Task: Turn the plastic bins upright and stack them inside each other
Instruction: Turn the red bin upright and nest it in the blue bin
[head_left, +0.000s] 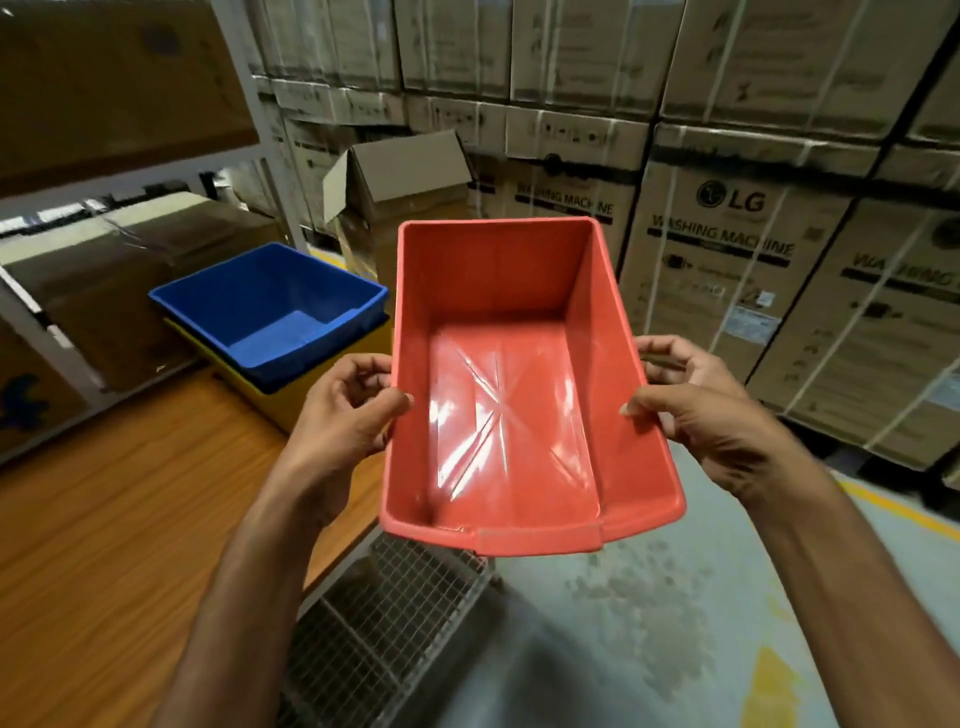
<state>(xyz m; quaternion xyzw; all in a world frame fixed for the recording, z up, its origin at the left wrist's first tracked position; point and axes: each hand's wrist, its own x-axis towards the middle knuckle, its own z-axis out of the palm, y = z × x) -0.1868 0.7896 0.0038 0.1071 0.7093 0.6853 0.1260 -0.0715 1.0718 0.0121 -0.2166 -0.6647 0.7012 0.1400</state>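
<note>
Nearest the camera, the red bin (519, 384) hung in the air between both hands, clear of the wooden table (130, 493) and over the wire mesh rack (384, 613) and floor below the grip. The left hand (348, 410) pinched the bin's left rim, thumb over the lip on the inside and fingers curled on the outer wall; the right hand (696, 400) did the same on the right rim, thumb on the inner edge. Both holds sat about midway along the long walls, so the load looked balanced. The bin stood mouth up and open toward the camera, its floor bare, its long axis running away from the body, with the notched short end nearest and the far end a little higher. To finish the step well, it seemed wise to keep that rim pinch, carry the bin ahead and to the left of the grip, line its long axis up with the stack, level it, and lower it straight in. Farther off on that side, the blue bin (270, 306) already sat upright, nested in the yellow bin (291, 400) on the table. Beyond stood cardboard boxes (753, 234).
</note>
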